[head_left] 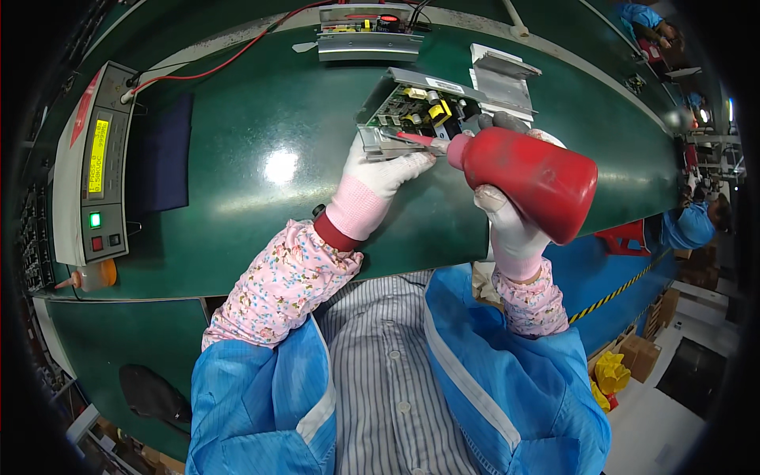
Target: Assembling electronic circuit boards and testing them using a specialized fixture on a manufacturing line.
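My left hand (pixel 388 172), in a white glove with a pink cuff, grips the near edge of a metal-cased circuit board (pixel 416 111). Yellow and silver parts stand on that board between its aluminium walls. In my gloved right hand (pixel 511 218) is a red squeeze bottle (pixel 532 176), tilted so its nozzle points left. The thin nozzle tip reaches over the near metal edge of the case, just above my left fingers. Whether it touches the metal I cannot tell. Dark-tipped fingers of my right glove show behind the bottle.
A bent aluminium cover (pixel 504 81) lies beyond the board at right. Another cased board (pixel 370 33) stands at the back with wires. At left are a test meter (pixel 99 170) with a red lead, a dark blue folder (pixel 162 158) and a small orange-tinted bottle (pixel 93 275). Other people sit far right.
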Motion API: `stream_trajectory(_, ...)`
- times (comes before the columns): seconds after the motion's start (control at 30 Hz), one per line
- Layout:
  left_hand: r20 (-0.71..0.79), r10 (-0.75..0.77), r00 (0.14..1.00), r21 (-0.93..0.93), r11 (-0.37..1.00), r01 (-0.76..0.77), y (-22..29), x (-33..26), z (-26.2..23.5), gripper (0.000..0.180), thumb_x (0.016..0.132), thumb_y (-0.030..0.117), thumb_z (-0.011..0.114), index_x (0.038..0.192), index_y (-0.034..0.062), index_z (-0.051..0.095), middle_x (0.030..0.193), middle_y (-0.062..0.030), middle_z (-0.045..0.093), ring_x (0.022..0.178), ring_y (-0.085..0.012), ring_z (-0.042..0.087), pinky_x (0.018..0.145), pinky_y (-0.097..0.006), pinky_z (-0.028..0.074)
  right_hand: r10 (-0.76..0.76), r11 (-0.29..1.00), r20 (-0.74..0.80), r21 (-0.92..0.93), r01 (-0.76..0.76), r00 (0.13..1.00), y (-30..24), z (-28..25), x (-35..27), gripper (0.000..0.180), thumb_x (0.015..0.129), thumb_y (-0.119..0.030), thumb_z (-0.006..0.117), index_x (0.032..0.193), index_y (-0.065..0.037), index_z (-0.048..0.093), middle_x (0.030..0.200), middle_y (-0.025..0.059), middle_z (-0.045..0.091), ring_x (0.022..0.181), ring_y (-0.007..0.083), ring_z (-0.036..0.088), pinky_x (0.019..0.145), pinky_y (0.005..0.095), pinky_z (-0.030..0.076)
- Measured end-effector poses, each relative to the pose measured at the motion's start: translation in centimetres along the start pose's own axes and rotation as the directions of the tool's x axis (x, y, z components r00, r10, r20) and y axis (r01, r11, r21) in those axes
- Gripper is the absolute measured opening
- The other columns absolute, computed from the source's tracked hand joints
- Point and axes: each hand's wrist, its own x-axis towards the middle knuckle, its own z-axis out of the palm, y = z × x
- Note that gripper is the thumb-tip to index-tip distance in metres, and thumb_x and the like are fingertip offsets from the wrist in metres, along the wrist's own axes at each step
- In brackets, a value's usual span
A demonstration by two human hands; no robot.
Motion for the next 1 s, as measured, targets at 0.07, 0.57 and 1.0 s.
stream_trajectory(0.07, -0.021, -0.083, 0.996, -0.112, 0.990, 0.080, 0.3, 0.1, 0.3, 0.028, 0.088, -0.007, 0.070, 0.116, -0.0036, 0.066, 0.105, -0.0112, 0.075, 0.091, -0.0157, 0.071, 0.081, -0.024, 0.057, -0.034, 0.999, -0.008, 0.041, 0.034, 0.999, 0.0, 0.1, 0.1, 0.074, 0.067, -0.005, 0.089, 0.133, -0.006, 0.056, 0.128, 0.0146, 0.062, 0.111, 0.0312, 0.065, 0.094, 0.0421, 0.056)
stream_trajectory(0.57, -0.028, -0.135, 0.990, -0.325, 0.938, 0.118, 0.4, 0.1, 0.9, 0.034, 0.089, -0.008, 0.069, 0.122, -0.0030, 0.063, 0.112, -0.0129, 0.073, 0.096, -0.0184, 0.071, 0.087, -0.026, 0.057, 0.035, 0.997, -0.065, 0.065, -0.030, 0.997, 0.7, -0.5, -0.5, 0.076, 0.068, -0.004, 0.089, 0.135, -0.004, 0.055, 0.126, 0.0157, 0.064, 0.108, 0.0306, 0.067, 0.096, 0.0419, 0.056)
stream_trajectory(1.0, 0.016, -0.175, 0.984, -0.659, 0.739, 0.142, 1.5, 0.7, 1.2, 0.026, 0.096, 0.001, 0.064, 0.121, -0.0049, 0.063, 0.111, -0.0160, 0.072, 0.097, -0.0247, 0.071, 0.089, -0.034, 0.059, 0.605, 0.231, 0.019, 0.952, -0.199, 0.796, -1.0, -6.2, 0.0, 0.059, 0.088, -0.011, 0.074, 0.140, -0.006, 0.046, 0.131, 0.0228, 0.058, 0.119, 0.0375, 0.060, 0.109, 0.0483, 0.048)
